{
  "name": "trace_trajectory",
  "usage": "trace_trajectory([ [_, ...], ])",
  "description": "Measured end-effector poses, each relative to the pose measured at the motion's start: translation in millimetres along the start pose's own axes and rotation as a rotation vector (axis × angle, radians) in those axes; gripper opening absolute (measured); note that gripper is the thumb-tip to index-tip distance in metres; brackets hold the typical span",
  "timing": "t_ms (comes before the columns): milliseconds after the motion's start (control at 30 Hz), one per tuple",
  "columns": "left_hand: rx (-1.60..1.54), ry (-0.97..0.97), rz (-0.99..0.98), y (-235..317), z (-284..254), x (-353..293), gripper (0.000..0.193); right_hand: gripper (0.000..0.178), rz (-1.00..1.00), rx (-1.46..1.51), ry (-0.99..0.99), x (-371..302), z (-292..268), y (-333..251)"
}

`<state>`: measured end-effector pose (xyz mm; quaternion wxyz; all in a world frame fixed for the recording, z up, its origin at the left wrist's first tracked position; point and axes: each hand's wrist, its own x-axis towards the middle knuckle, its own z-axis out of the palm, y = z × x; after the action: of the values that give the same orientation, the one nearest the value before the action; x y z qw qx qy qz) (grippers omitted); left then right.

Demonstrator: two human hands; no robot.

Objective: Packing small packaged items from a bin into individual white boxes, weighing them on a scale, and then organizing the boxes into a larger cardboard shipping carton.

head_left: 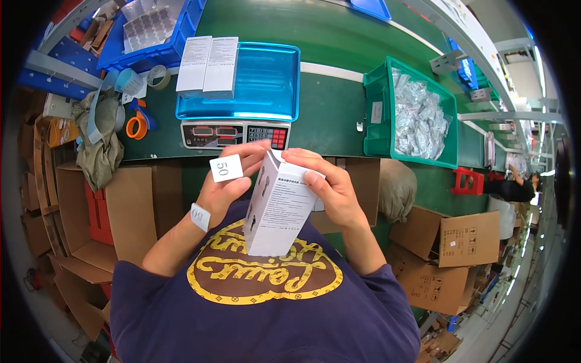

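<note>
Right hand (336,184): grasping white box (281,209) by its upper R side, thumb pressing on printed face, fingers lying along top edge.
Left hand (227,184): reaching w/ half-bent fingers to box's upper L corner, thumb sticking out apart from it; can't tell if fingertips are gripping or just resting there.
White box: hanging tilted in front of chest, top end sitting btwn both hands, lower end pointing twd shirt (266,272).
Square tags: one (226,168) riding on back of L hand, another (200,216) sitting by L wrist.
Scale (236,134): standing on green table (333,103) just beyond hands, carrying blue tray (269,81).
Tray: holding two more white boxes (207,66) side by side at its L end.
Green crate (378,121): standing R of scale, holding lots of small clear bags (420,118).
Table, L side: tape roll (158,77) lying near blue bin (190,27).
Floor: open cartons (142,212) standing L, more cartons (469,239) sitting R, nr red stool (468,181).
</note>
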<state>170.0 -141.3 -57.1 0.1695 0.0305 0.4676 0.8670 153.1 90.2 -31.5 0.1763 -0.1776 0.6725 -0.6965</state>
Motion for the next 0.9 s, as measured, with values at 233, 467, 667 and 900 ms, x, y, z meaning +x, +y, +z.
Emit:
trace_trajectory([
  [233, 0.584, -0.106, 0.223, 9, 9, 9, 0.05, 0.026, -0.189, 0.003, 0.112, -3, 19, 14],
  [467, 0.664, -0.114, 0.261, 5, -3, 7, 0.031, 0.041, -0.253, -0.098, -0.064, 3, 13, 35],
  [667, 0.778, 0.034, 0.252, 13, -20, 12, 0.057, 0.055, 0.016, 0.128, 0.288, 26, 49, 43],
  [900, 0.904, 0.435, 0.383, 30, -134, 51, 0.044, 0.053, 0.007, -0.076, 0.438, 217, -29, 141],
])
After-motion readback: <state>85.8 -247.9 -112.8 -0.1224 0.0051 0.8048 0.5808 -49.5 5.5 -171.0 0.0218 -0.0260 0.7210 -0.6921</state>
